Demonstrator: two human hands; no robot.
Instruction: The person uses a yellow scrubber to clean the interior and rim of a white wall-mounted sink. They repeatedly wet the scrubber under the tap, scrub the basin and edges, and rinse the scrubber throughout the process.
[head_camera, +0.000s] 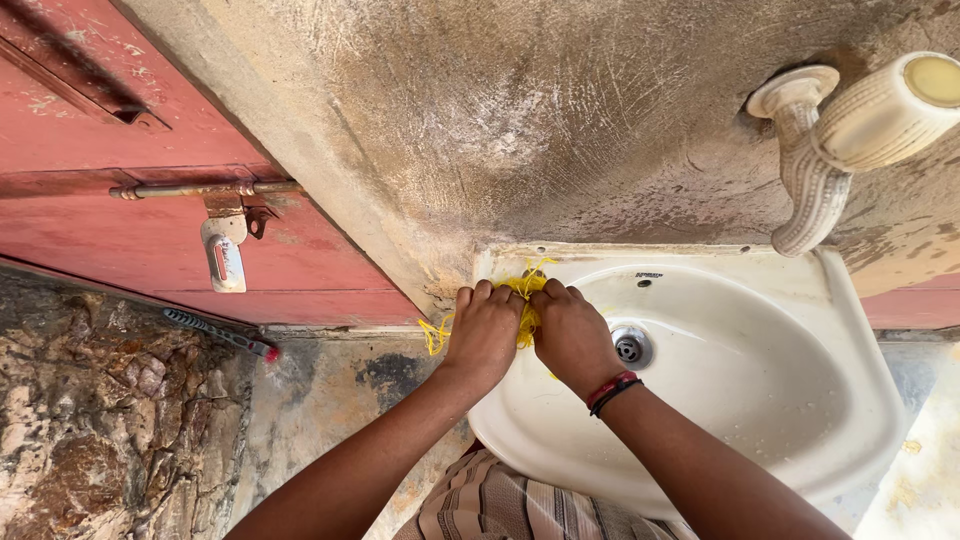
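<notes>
Both my hands press on a bunch of yellow string-like netting (526, 285) at the far left rim of a white wash basin (800, 300). My left hand (484, 332) is closed over the yellow netting, knuckles up. Touching it on the right, my right hand (572, 335) grips the same netting; its wrist wears red and black bands. A loose loop of the netting (434, 334) hangs over the basin's left edge. Most of the netting is hidden under my fingers.
A cream plastic tap (860, 130) juts from the rough plaster wall above the basin's right side. The drain (629, 348) sits mid-basin. A red door with a bolt and padlock (224, 258) is at left, a toothbrush (220, 333) on the stone ledge below it.
</notes>
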